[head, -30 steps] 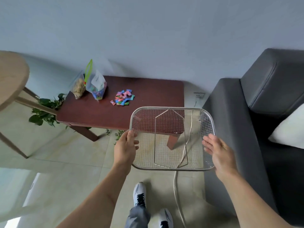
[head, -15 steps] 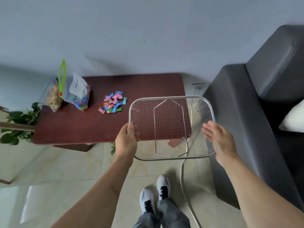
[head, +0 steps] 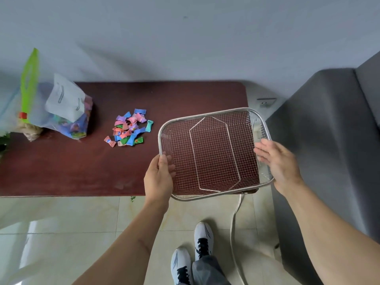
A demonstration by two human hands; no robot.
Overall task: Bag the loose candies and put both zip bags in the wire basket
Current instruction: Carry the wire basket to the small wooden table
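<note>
Both hands holding wire basket [head: 213, 153] over table [head: 61, 171], loose candies [head: 129, 130] beside zip bags [head: 67, 116]

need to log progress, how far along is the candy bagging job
Done: nothing bagged or loaded yet. In hand: the left hand and right hand hold the empty wire basket over the right end of the table; whether it rests on it is unclear. Left: the loose candies lie in a pile, and both zip bags, the candy bag and the second bag, stand at the left end.
</note>
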